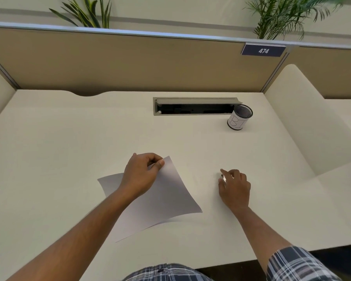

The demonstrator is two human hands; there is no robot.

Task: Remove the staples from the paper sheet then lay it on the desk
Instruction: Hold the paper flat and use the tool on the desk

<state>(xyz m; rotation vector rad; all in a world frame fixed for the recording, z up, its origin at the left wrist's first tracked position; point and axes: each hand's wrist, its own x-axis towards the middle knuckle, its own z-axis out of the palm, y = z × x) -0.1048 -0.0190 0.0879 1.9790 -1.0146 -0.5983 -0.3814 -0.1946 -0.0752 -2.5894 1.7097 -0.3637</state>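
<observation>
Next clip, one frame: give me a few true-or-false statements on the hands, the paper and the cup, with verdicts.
1. The left hand pinches the paper at a far corner. True.
2. The paper lies flat on the desk. False: its far part is lifted and curved.
3. The right hand is on the paper. False: it is apart, to the right, with something small and shiny at its fingers.
4. The cup stands upright by the cable slot. True.

Bright, even light — soft shadows, edges warped.
</observation>
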